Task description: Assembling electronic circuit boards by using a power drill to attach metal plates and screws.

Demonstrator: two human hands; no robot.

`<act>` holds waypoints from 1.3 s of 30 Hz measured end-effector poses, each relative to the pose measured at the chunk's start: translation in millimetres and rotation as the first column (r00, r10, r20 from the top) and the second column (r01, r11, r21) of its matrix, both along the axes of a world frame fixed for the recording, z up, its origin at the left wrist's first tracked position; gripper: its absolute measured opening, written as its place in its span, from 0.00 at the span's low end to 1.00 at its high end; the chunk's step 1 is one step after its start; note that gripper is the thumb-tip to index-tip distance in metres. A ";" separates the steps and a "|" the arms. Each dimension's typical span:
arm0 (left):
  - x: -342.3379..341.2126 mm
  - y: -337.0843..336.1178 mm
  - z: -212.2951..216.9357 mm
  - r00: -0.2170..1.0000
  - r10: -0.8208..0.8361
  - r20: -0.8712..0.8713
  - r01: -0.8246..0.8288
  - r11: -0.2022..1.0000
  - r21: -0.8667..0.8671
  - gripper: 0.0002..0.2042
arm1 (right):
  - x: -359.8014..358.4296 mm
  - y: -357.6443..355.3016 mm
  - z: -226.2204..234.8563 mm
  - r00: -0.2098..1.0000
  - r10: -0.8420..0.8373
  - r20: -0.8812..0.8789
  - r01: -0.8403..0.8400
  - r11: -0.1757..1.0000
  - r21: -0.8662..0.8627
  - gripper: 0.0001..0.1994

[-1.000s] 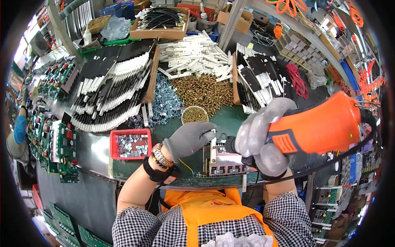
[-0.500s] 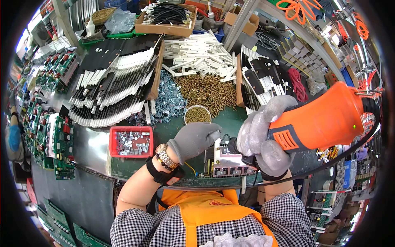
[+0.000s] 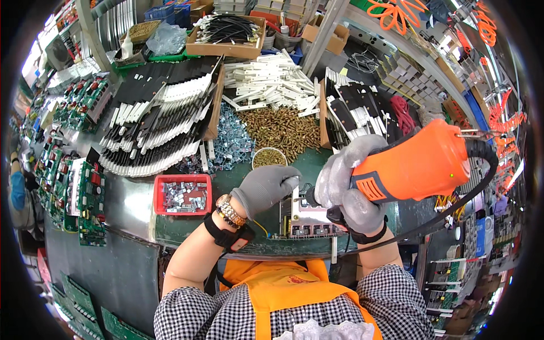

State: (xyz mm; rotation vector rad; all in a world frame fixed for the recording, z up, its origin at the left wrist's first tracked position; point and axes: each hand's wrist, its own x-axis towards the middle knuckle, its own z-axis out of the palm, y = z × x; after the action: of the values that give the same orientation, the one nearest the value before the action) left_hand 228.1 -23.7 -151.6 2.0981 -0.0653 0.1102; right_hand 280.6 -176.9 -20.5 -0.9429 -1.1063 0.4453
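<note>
My right hand, in a grey glove, wraps round an orange power screwdriver with a black cable. Its black nose points left, over a board assembly with a pale metal plate near the table's front edge. My left hand, gloved too, is closed with thumb and fingers together at the assembly's upper left, close to the tool's tip. Whatever its fingertips hold is hidden. Behind it stands a small round tub of tiny brass-coloured fasteners.
A red tray of small metal clips sits to the left. Farther back lie heaps of brass standoffs, bluish metal clips and white strips. Black-and-white strips are stacked left. Green circuit boards line the far left.
My right hand and the screwdriver have shifted left, its nose now closer to my left fingertips. My left hand has moved only slightly, and the whole view has shifted a little.
</note>
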 end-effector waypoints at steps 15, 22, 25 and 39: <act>0.0 1.1 -4.2 1.000 0.013 -0.015 -0.014 0.999 -0.051 0.14 | -20.1 -20.0 -2.9 0.987 -0.097 -0.129 0.101 0.994 0.031 0.25; 0.9 0.3 -0.6 0.999 0.017 0.029 -0.016 1.000 -0.015 0.14 | -15.0 -15.6 -9.7 0.994 -0.055 0.090 0.051 0.997 0.049 0.22; 2.6 0.1 -5.2 1.000 -0.001 0.025 0.003 0.997 -0.078 0.14 | -18.1 -4.9 -15.0 0.985 0.046 0.169 -0.076 0.982 0.171 0.27; 0.4 1.2 -3.8 1.000 0.015 0.005 -0.015 0.999 -0.036 0.14 | -25.5 -34.1 14.6 0.974 0.025 -0.226 -0.067 0.981 -0.181 0.06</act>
State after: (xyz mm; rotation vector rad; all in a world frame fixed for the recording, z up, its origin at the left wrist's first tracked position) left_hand 228.5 -22.4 -155.5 2.0626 -0.0500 0.1247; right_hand 255.2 -211.0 -5.9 -1.0065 -0.8933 0.6867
